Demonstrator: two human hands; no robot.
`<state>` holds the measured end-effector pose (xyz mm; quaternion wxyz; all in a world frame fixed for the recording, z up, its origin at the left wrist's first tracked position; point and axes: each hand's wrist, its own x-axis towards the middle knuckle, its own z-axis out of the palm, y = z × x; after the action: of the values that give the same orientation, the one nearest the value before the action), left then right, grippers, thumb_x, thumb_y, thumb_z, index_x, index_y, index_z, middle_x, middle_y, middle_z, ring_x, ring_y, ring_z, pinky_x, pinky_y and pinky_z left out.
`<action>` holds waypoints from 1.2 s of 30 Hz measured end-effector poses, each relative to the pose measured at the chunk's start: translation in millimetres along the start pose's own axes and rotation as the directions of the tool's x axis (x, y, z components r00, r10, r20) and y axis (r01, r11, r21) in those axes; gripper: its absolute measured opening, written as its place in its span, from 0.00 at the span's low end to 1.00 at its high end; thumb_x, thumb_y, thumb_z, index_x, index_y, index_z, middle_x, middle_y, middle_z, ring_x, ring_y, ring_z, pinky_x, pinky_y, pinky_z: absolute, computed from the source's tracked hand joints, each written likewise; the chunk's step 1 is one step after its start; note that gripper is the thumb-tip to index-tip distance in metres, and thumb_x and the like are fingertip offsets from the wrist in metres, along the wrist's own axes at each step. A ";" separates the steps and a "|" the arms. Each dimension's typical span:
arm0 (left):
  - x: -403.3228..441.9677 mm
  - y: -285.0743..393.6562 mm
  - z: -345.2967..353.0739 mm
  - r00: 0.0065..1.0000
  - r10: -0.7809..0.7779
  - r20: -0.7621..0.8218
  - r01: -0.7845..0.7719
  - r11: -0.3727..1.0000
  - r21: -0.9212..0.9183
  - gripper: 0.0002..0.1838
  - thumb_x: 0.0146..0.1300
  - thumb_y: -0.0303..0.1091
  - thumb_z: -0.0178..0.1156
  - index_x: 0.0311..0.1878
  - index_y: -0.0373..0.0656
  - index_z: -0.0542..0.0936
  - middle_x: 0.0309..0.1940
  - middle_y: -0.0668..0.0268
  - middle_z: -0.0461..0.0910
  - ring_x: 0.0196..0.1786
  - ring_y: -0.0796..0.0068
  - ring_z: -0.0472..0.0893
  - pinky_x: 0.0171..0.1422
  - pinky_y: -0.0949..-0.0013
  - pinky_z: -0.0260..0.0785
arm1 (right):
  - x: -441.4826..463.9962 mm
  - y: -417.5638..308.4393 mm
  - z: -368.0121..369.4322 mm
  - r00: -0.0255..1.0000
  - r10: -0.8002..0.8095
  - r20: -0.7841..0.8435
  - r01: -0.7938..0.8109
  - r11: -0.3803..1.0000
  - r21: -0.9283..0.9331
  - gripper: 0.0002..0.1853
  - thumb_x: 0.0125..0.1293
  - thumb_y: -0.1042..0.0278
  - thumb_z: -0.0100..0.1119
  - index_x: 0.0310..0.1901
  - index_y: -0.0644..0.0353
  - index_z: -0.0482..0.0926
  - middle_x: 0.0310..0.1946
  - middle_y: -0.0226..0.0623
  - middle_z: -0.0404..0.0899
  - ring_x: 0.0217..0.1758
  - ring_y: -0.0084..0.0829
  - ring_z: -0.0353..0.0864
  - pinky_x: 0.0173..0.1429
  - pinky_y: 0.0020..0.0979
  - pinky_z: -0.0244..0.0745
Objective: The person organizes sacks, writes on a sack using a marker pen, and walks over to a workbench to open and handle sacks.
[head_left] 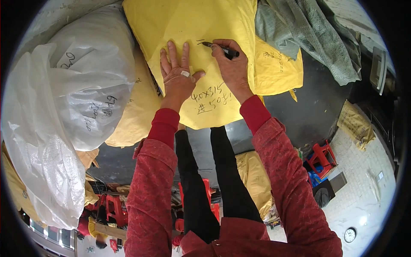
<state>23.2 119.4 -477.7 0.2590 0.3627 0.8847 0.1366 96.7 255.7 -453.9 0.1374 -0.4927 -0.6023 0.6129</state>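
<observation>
In the head view, the left hand (177, 81) lay palm down on the yellow sack (201, 58), its fingers spread and its thumb out to the side, grasping nothing. A small white patch (185, 73) showed on the back of that hand, near the thumb. The right hand (233, 64) gripped a black marker (231, 52) between thumb and fingers, its tip pointing toward the left hand, just beside a few short dark strokes (200, 41) on the sack. Whether the tip touched the surface was too fine to tell.

The sack was in front of the person, under both hands, and reached up to the top edge of the view. Larger black writing (209, 98) ran across its near part, between the two wrists. Red sleeves (152, 184) covered both arms, and black trousers (231, 171) showed between them.

On the left stood a bulging white sack (92, 81), also marked in black, with a tan sack (135, 105) between it and the yellow one. On the right, a second yellow sack (276, 70) with writing stuck out from beneath a grey-green cloth (319, 38). Farther off were a red stool (321, 158) and a round clock (350, 234).
</observation>
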 end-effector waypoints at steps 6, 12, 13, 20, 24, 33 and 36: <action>0.6 -0.4 0.2 1.000 0.000 0.011 0.000 0.999 0.038 0.53 0.54 0.54 0.67 0.76 0.56 0.45 0.76 0.52 0.30 0.75 0.41 0.35 0.76 0.50 0.40 | 0.7 -2.5 -2.3 1.000 0.009 -0.010 -0.009 1.000 0.009 0.08 0.62 0.70 0.62 0.40 0.62 0.80 0.30 0.30 0.81 0.33 0.16 0.77 0.41 0.21 0.73; 0.1 -1.3 1.6 1.000 0.010 -0.015 -0.011 1.000 -0.014 0.49 0.55 0.55 0.64 0.76 0.56 0.48 0.76 0.53 0.31 0.76 0.43 0.35 0.77 0.50 0.35 | 3.4 -8.5 3.8 1.000 -0.017 -0.001 0.017 0.999 0.035 0.08 0.62 0.70 0.62 0.40 0.63 0.80 0.30 0.30 0.81 0.32 0.16 0.76 0.40 0.21 0.73; 0.2 -1.3 1.2 1.000 0.008 -0.012 -0.009 1.000 -0.013 0.49 0.56 0.55 0.64 0.76 0.56 0.48 0.76 0.53 0.31 0.76 0.43 0.35 0.77 0.50 0.35 | 3.7 -9.3 4.6 1.000 -0.015 0.002 0.015 1.000 0.024 0.08 0.62 0.70 0.62 0.40 0.63 0.80 0.30 0.30 0.81 0.32 0.16 0.76 0.40 0.21 0.73; 0.3 -3.3 3.7 0.999 0.030 -0.025 -0.030 0.999 0.025 0.53 0.54 0.55 0.66 0.76 0.55 0.45 0.76 0.51 0.31 0.75 0.40 0.36 0.76 0.48 0.40 | 5.1 -4.5 6.4 1.000 -0.011 0.000 0.011 1.000 0.008 0.08 0.62 0.70 0.62 0.40 0.63 0.80 0.29 0.30 0.81 0.32 0.16 0.76 0.38 0.21 0.73; 0.3 -3.1 3.6 0.999 0.031 -0.027 -0.030 0.999 0.029 0.53 0.54 0.55 0.66 0.76 0.55 0.45 0.76 0.51 0.32 0.75 0.39 0.36 0.76 0.48 0.40 | 1.5 -0.9 4.9 1.000 -0.010 0.008 0.010 1.000 0.014 0.08 0.62 0.70 0.62 0.40 0.63 0.80 0.29 0.30 0.81 0.32 0.16 0.76 0.39 0.22 0.73; 0.2 -3.0 3.1 0.999 0.027 -0.020 -0.026 0.999 0.020 0.53 0.54 0.55 0.66 0.76 0.55 0.45 0.76 0.51 0.32 0.75 0.40 0.35 0.76 0.48 0.40 | -3.4 1.4 2.1 1.000 -0.003 0.006 0.004 1.000 -0.016 0.07 0.61 0.71 0.62 0.39 0.63 0.79 0.30 0.31 0.82 0.33 0.17 0.78 0.41 0.22 0.74; -0.4 -3.9 3.5 0.999 0.035 -0.024 -0.035 0.999 0.018 0.52 0.54 0.55 0.66 0.76 0.56 0.45 0.76 0.51 0.31 0.75 0.40 0.35 0.76 0.48 0.39 | -3.3 -0.7 2.4 1.000 0.016 0.006 -0.016 1.000 -0.009 0.07 0.61 0.71 0.62 0.39 0.63 0.80 0.31 0.31 0.82 0.34 0.17 0.78 0.41 0.22 0.74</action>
<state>23.2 116.6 -482.1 0.2427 0.3788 0.8824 0.1379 96.0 251.9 -452.3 0.1283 -0.4961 -0.6015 0.6129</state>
